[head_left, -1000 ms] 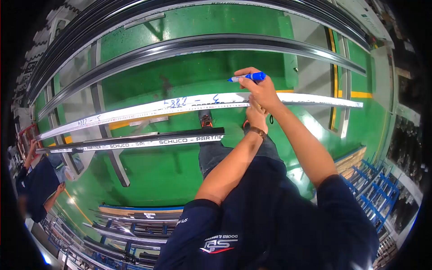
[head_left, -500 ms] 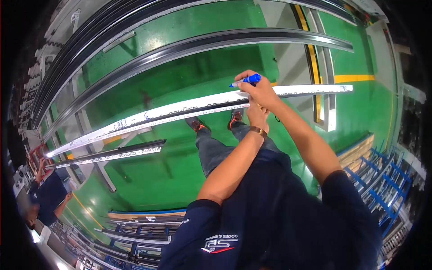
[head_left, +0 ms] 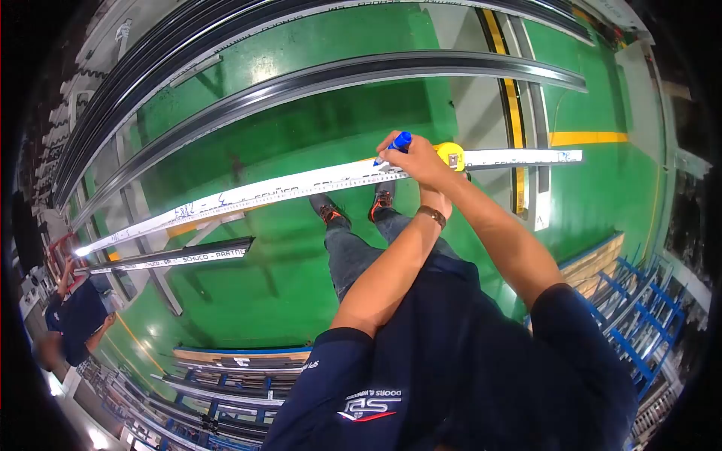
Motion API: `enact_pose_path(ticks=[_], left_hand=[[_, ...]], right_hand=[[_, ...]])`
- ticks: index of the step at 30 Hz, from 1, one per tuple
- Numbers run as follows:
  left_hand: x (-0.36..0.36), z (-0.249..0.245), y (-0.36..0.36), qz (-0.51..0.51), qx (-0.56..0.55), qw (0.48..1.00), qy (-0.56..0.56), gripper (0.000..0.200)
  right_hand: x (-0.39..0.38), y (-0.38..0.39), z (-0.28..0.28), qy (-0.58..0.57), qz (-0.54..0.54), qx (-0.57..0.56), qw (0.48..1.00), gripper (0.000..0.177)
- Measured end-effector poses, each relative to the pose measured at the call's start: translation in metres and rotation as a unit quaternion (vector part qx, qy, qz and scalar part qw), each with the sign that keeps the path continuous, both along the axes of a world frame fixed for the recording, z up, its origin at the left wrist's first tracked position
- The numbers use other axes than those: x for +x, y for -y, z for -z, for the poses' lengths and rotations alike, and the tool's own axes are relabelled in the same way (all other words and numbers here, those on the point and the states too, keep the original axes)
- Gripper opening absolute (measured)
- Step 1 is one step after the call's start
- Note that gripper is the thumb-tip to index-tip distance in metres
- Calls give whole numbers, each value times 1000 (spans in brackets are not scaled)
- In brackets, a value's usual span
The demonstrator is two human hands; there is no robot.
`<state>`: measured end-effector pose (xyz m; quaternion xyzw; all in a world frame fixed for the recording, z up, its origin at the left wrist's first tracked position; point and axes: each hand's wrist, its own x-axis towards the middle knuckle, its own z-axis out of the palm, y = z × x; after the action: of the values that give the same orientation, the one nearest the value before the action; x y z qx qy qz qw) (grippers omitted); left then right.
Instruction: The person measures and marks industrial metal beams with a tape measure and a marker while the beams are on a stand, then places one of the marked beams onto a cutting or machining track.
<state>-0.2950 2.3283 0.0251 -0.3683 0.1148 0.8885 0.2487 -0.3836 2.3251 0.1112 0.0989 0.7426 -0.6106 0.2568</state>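
Note:
My right hand (head_left: pixel 415 164) grips a blue marker (head_left: pixel 402 141), its tip down at a long profile (head_left: pixel 301 180) covered in white printed film. Crossing beneath my right forearm, my left hand (head_left: pixel 436 200) wears a wristband and is closed around a yellow tape measure (head_left: pixel 453 156); its fingers are partly hidden. From the case, the tape's blade runs leftward along the profile's near edge. Handwritten blue marks show on the film, left of my hands and at the right end.
At far left a person (head_left: pixel 79 316) reaches toward the profile's far end. A shorter profile (head_left: pixel 180 255) lies nearer, a dark profile (head_left: pixel 331 79) beyond. Supports (head_left: pixel 519 113) with yellow strips cross underneath. A blue rack (head_left: pixel 639 316) stands at right, stacked profiles (head_left: pixel 233 376) at lower left.
The yellow tape measure case has come into sight beside my right wrist. My right hand has shifted slightly left and down, with the marker more upright and its tip lower, at the profile.

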Motion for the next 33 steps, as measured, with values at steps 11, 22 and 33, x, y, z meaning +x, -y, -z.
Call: enact_pose_path(ticks=[11,22,33], left_hand=[[-3,18,-6,-5,27,999,28,42],[-8,5,-3,-13,46,998,40,39],[-6,-30,5,84,-49,995,-18,50]], right_hand=[[-10,-3,20,39,-37,37,998,28],[-5,-2,25,10,-62,34,997,24],[-3,-66,-34,-216,48,173,960,32]])
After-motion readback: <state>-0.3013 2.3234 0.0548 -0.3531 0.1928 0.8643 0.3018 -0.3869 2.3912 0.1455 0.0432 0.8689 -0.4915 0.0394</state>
